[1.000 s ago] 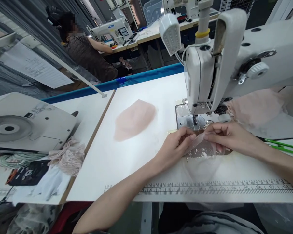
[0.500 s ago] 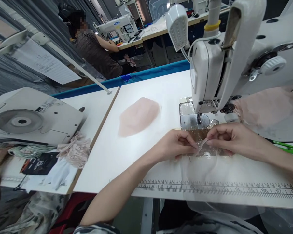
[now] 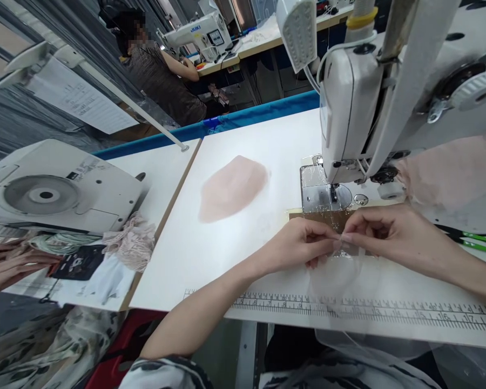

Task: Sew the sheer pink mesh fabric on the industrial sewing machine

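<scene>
My left hand [image 3: 303,240] and my right hand [image 3: 383,232] are close together, just in front of the sewing machine [image 3: 350,108]. Both pinch the edge of a sheer, pale fabric [image 3: 336,278], their fingertips nearly meeting. The fabric is almost see-through; it hangs from my fingers over the printed ruler [image 3: 275,305] and past the table's front edge. Behind my fingers lies the metal needle plate [image 3: 314,189], with the presser foot above it. A flat pink fabric piece [image 3: 233,189] rests on the white table to the left.
More pink fabric [image 3: 453,173] lies beneath the machine arm at right, near green-handled scissors [image 3: 478,240]. At left stand another machine [image 3: 56,189], a bundle of pink strips [image 3: 133,240] and a co-worker's hands [image 3: 16,265]. Another person [image 3: 162,75] sits at the back.
My hands have drawn together until the fingertips nearly touch on the fabric edge. The co-worker's hands at left have come into view. The camera view has shifted slightly.
</scene>
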{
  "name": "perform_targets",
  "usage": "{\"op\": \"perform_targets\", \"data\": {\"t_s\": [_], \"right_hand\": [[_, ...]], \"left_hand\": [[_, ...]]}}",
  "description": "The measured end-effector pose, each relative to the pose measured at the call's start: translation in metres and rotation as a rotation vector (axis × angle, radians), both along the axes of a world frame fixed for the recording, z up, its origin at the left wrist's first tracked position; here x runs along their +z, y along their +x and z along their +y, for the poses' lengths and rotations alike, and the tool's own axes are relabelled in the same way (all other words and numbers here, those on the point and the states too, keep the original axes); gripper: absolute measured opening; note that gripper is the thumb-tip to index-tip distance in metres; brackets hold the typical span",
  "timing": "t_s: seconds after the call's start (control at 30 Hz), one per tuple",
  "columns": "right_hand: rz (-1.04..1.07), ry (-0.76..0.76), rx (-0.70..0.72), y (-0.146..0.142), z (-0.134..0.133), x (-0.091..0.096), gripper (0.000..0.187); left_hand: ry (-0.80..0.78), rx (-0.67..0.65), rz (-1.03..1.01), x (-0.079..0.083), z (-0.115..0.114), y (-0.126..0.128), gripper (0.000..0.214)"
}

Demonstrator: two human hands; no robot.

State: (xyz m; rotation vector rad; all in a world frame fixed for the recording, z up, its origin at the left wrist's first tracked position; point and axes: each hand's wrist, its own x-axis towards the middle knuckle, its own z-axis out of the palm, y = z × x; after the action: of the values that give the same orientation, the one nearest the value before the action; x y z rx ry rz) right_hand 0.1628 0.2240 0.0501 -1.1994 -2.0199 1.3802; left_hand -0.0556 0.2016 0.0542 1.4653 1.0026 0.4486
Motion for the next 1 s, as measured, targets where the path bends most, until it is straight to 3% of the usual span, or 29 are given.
{"op": "perform_targets", "data": {"t_s": [0.1,0.27,0.37,0.7,0.9,1.0], "right_hand": [[0.003,0.024,-0.002,0.0,0.0,-0.002,0.036],[-0.003,0.146,-0.019,0.001,-0.001,-0.005,0.026],[-0.012,0.212,0.013,0.001,-0.003,-0.007,0.02],[0.02,0.359,0.149,0.0,-0.004,-0.009,0.009],[0.027,0.439,0.148,0.001,-0.002,-0.008,0.015],[0.029,0.445,0.144,0.002,-0.001,-0.007,0.02]], "left_hand": [[0.18,0.043,0.048,-0.003,-0.004,0.003,0.016],[0.808,0.188,0.18,-0.016,-0.01,0.006,0.007],[1.033,0.197,0.197,-0.022,-0.01,0.005,0.006],[1.205,0.181,0.251,-0.024,-0.008,0.003,0.01],[1.284,0.185,0.333,-0.025,-0.008,0.003,0.015],[1.243,0.189,0.373,-0.026,-0.01,0.003,0.016]]}}
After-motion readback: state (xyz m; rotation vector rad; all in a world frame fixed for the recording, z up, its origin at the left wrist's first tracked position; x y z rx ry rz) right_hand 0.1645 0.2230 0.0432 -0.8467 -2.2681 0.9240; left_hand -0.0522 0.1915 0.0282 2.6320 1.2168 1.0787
